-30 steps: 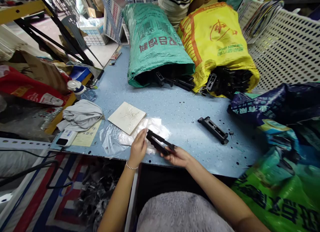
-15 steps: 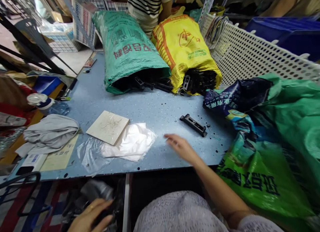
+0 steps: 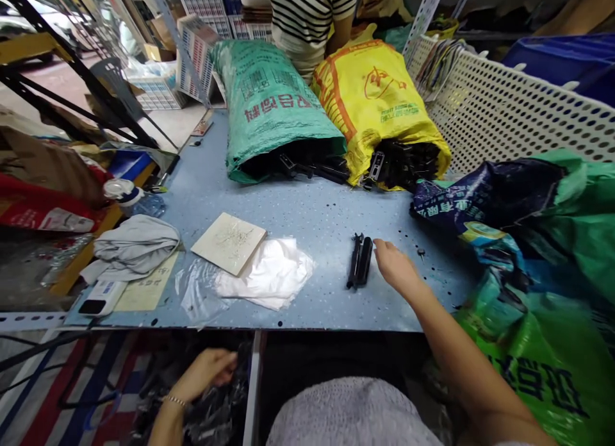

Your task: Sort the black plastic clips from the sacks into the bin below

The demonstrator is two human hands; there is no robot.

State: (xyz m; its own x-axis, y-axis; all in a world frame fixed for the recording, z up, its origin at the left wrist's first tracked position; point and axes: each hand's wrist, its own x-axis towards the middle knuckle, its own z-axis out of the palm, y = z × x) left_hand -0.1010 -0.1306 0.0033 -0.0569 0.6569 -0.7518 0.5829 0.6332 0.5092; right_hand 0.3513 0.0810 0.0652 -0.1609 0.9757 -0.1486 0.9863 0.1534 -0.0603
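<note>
My right hand is over the blue tabletop, its fingers stretched out and their tips at the right edge of a long black plastic part. Whether they touch it is hard to tell. A second, thinner black plastic part lies close along its left side. My left hand is below the table's front edge, with its fingers curled in, above a heap of dark plastic-wrapped items. Anything inside those fingers is hidden.
A green sack and a yellow sack spill black parts at the back. A pale square tile rests partly on white plastic film. Grey cloth lies left; crumpled green bags crowd the right. A person stands behind.
The view has shifted left. The black part has turned and now lies beside another, nearer me. My right hand has moved to its right side. My left hand has risen slightly, fingers curled.
</note>
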